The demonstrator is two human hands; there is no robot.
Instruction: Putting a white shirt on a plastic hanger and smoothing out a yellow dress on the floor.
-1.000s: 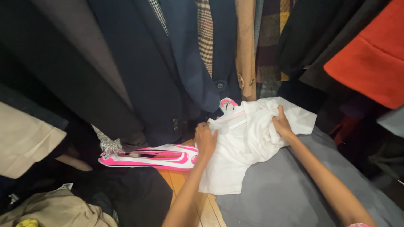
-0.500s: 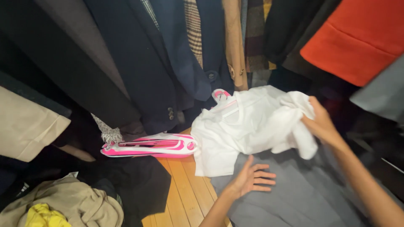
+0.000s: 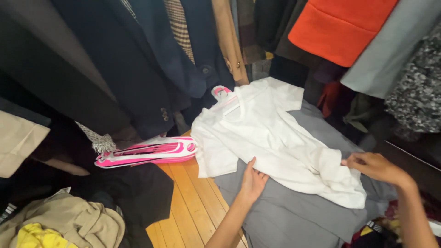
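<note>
Pink hanger (image 3: 221, 92) mostly under white shirt (image 3: 271, 138)

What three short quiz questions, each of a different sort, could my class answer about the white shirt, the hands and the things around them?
1. True or false: the white shirt lies spread over a grey cloth.
2. Which hand grips the shirt's lower edge: A the left hand, B the right hand, C neither?
3. Fill in: the pink and white hangers lie on the ____ floor.

Key
1. True.
2. B; the left hand rests flat at the shirt's near edge.
3. Wooden.
</note>
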